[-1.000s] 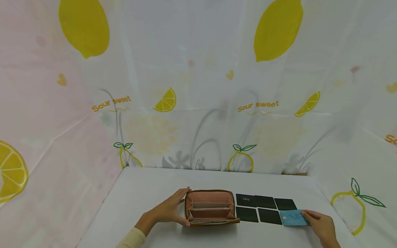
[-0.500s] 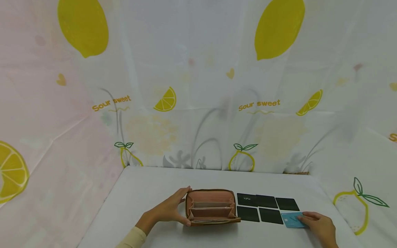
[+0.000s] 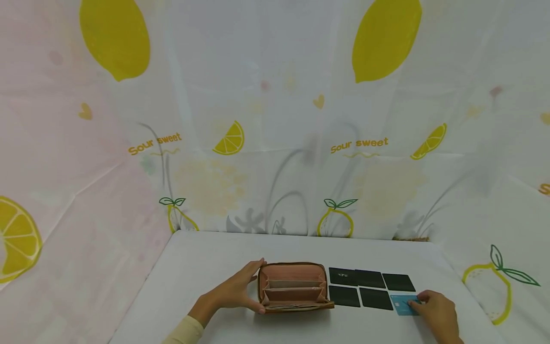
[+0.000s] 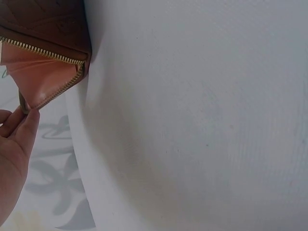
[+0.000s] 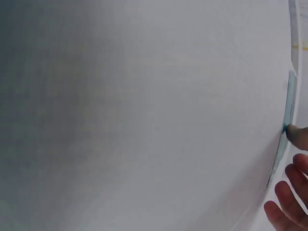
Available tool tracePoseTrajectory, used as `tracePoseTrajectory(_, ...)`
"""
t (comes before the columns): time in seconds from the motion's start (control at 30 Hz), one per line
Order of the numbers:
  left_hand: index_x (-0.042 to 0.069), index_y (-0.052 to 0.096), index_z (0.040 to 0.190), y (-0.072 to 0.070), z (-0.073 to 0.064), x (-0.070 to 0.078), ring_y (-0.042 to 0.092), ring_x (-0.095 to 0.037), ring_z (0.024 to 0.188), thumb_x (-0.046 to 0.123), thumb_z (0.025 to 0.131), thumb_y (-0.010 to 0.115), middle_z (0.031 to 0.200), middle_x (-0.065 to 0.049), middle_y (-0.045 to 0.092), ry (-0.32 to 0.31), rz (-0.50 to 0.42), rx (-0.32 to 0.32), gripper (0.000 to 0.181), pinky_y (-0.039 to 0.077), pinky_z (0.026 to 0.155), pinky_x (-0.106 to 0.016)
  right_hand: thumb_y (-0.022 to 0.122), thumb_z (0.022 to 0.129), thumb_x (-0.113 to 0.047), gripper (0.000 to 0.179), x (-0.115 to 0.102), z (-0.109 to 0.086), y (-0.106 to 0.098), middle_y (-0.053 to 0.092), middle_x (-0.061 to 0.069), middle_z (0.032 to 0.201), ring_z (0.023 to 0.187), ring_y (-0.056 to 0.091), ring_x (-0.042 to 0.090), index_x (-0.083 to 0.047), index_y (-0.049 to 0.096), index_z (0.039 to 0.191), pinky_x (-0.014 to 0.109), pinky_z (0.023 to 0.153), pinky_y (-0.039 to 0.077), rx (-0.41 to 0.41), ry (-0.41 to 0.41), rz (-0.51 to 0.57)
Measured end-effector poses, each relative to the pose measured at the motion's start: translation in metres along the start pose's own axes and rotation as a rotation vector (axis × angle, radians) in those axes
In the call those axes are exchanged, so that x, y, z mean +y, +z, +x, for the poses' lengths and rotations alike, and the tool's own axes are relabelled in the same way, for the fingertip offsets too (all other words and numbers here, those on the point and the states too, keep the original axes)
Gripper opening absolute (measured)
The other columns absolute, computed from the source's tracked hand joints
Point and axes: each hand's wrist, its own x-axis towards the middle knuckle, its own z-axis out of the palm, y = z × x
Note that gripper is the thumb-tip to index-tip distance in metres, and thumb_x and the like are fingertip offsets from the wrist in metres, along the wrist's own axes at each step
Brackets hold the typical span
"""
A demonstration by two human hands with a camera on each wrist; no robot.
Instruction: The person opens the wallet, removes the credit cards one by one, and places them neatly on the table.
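Observation:
An opened, tan zip-around wallet (image 3: 294, 284) with pinkish inner compartments stands on the white table, its inside facing up and toward me. My left hand (image 3: 234, 289) holds its left side, the thumb at the front lower corner and fingers at the back one; the left wrist view shows fingertips pinching the zipped edge. At the right, a light-blue card (image 3: 401, 305) lies at the end of the front row of cards. My right hand (image 3: 438, 313) rests a digit on this card, covering its right part; in the right wrist view the other fingers are spread apart from it.
Several black cards (image 3: 377, 299) lie in two rows between the wallet and the blue card. The white table (image 3: 215, 248) meets a lemon-print cloth (image 3: 275, 191) behind and at both sides.
The blue card has turned slightly and now lies more in line with the front row. My right hand has shifted from its right edge onto its face. The left hand stays on the wallet.

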Motion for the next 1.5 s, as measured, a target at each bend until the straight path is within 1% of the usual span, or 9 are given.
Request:
tracePoseTrajectory(0.1, 0.001, 0.011, 0.155, 0.000, 0.000, 0.000, 0.026, -0.029, 0.143, 0.046, 0.068, 0.086, 0.155, -0.017, 0.022, -0.002, 0.004, -0.001, 0.124, 0.036, 0.112, -0.041, 0.078, 0.076, -0.010, 0.025, -0.007, -0.002, 0.000, 0.063, 0.017, 0.076, 0.073, 0.058, 0.031, 0.010, 0.067, 0.086, 0.050, 0.069, 0.052, -0.015, -0.055, -0.033)
tracePoseTrajectory(0.2, 0.002, 0.011, 0.155, 0.000, -0.001, 0.000, 0.025, -0.029, 0.143, 0.046, 0.068, 0.086, 0.155, -0.017, 0.021, -0.007, 0.003, -0.005, 0.124, 0.036, 0.113, -0.041, 0.073, 0.079, -0.006, 0.016, -0.022, -0.008, 0.004, 0.065, 0.020, 0.081, 0.080, 0.060, 0.038, 0.008, 0.069, 0.085, 0.054, 0.073, 0.051, 0.043, -0.190, -0.007)
tracePoseTrajectory(0.37, 0.001, 0.010, 0.155, 0.000, -0.002, -0.001, 0.026, -0.029, 0.143, 0.046, 0.068, 0.086, 0.156, -0.015, 0.021, -0.016, 0.001, -0.004, 0.124, 0.036, 0.112, -0.042, 0.078, 0.072, 0.006, 0.011, -0.073, -0.027, 0.021, 0.066, 0.010, 0.076, 0.070, 0.063, 0.026, 0.001, 0.071, 0.079, 0.037, 0.060, 0.057, 0.336, -0.544, 0.173)
tracePoseTrajectory(0.47, 0.001, 0.011, 0.155, 0.001, -0.003, -0.002, 0.027, -0.029, 0.142, 0.046, 0.068, 0.087, 0.156, -0.015, 0.022, -0.020, 0.003, 0.002, 0.124, 0.037, 0.112, -0.042, 0.081, 0.066, 0.011, 0.021, -0.112, -0.042, 0.031, 0.065, 0.003, 0.075, 0.063, 0.062, 0.013, -0.004, 0.071, 0.079, 0.024, 0.051, 0.055, 0.409, -0.689, 0.238)
tracePoseTrajectory(0.73, 0.000, 0.012, 0.155, 0.002, -0.003, -0.001, 0.028, -0.031, 0.142, 0.046, 0.068, 0.087, 0.155, -0.016, 0.022, -0.013, 0.006, 0.008, 0.124, 0.038, 0.112, -0.039, 0.081, 0.071, 0.007, 0.024, -0.190, -0.088, 0.059, 0.064, -0.008, 0.078, 0.069, 0.060, 0.004, -0.011, 0.071, 0.082, 0.018, 0.055, 0.055, 0.135, -0.999, 0.409)
tracePoseTrajectory(0.83, 0.001, 0.011, 0.155, 0.003, -0.002, -0.003, 0.027, -0.030, 0.142, 0.047, 0.067, 0.086, 0.156, -0.016, 0.022, -0.010, 0.017, 0.007, 0.124, 0.038, 0.112, -0.038, 0.081, 0.075, -0.002, 0.016, -0.207, -0.098, 0.066, 0.066, -0.011, 0.080, 0.073, 0.060, 0.001, -0.014, 0.073, 0.083, 0.023, 0.060, 0.055, -0.021, -1.065, 0.344)
tracePoseTrajectory(1.0, 0.000, 0.011, 0.155, 0.004, 0.000, -0.005, 0.026, -0.029, 0.143, 0.047, 0.068, 0.086, 0.156, -0.016, 0.022, 0.015, 0.016, 0.002, 0.124, 0.037, 0.112, -0.039, 0.080, 0.080, -0.010, 0.008, -0.225, -0.102, 0.070, 0.069, -0.014, 0.084, 0.081, 0.061, -0.001, -0.017, 0.077, 0.083, 0.034, 0.074, 0.057, -0.237, -1.060, 0.177)
tracePoseTrajectory(1.17, 0.000, 0.011, 0.155, 0.004, 0.000, -0.005, 0.027, -0.029, 0.142, 0.048, 0.068, 0.086, 0.155, -0.018, 0.022, 0.020, 0.021, 0.002, 0.124, 0.038, 0.112, -0.038, 0.080, 0.081, -0.010, 0.007, -0.230, -0.102, 0.068, 0.071, -0.012, 0.084, 0.077, 0.061, -0.001, -0.017, 0.077, 0.081, 0.023, 0.066, 0.053, -0.314, -1.048, 0.151)
tracePoseTrajectory(1.5, 0.001, 0.011, 0.155, 0.003, 0.000, -0.002, 0.026, -0.028, 0.143, 0.045, 0.068, 0.087, 0.155, -0.017, 0.022, 0.007, 0.008, 0.005, 0.124, 0.037, 0.113, -0.037, 0.078, 0.082, -0.011, 0.006, -0.232, -0.098, 0.067, 0.070, -0.013, 0.085, 0.079, 0.060, -0.001, -0.017, 0.078, 0.082, 0.022, 0.068, 0.053, -0.337, -1.082, 0.133)
